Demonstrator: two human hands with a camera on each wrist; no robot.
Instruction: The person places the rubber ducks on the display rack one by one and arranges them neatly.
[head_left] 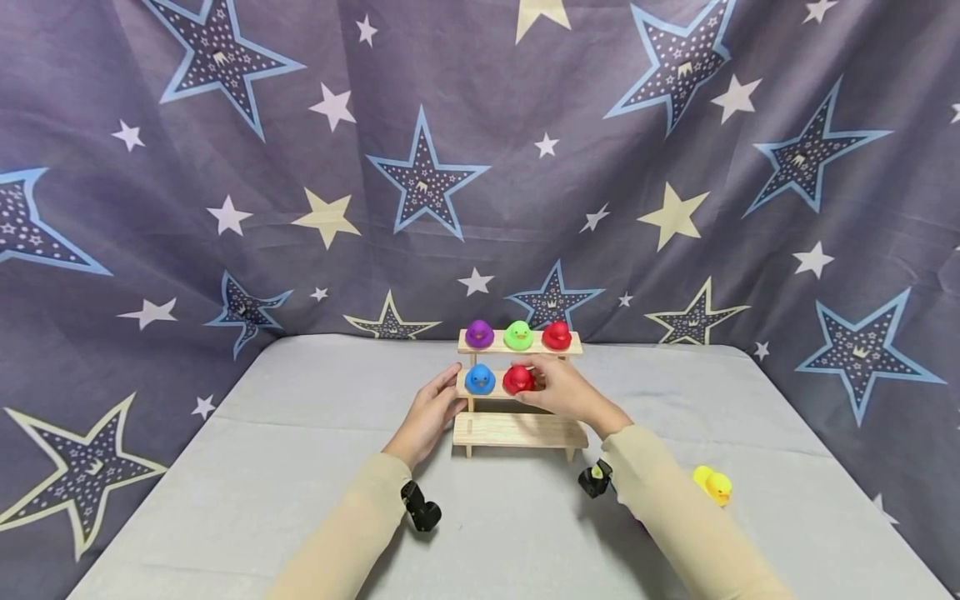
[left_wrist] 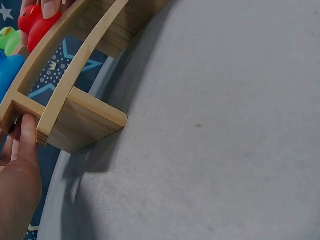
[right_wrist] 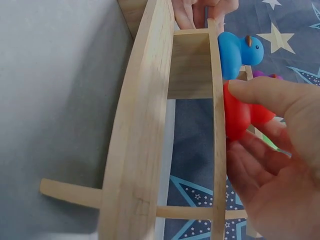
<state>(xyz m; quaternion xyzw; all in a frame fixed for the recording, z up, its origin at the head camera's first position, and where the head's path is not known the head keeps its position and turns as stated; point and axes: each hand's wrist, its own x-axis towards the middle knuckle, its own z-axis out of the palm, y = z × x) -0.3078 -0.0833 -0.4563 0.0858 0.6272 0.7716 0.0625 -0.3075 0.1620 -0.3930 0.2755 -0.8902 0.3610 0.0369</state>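
My right hand (head_left: 567,392) pinches a red rubber duck (right_wrist: 237,112) between thumb and fingers, right at the middle shelf of a three-step wooden stand (head_left: 521,430). Beside it on that shelf sits a blue rubber duck (head_left: 480,380). My left hand (head_left: 429,419) holds the left end of the same shelf; in the left wrist view its fingers (left_wrist: 27,137) reach in under the shelf end. Along the top shelf stand a purple duck (head_left: 480,334), a green duck (head_left: 518,336) and another red duck (head_left: 557,336). The lowest shelf carries nothing.
On the grey tabletop (head_left: 315,467), a yellow duck (head_left: 712,485) lies to the right, beside my right sleeve (head_left: 675,508). A dark star-patterned cloth (head_left: 465,83) hangs behind the table and along its sides. Each wrist bears a small black camera (head_left: 422,507).
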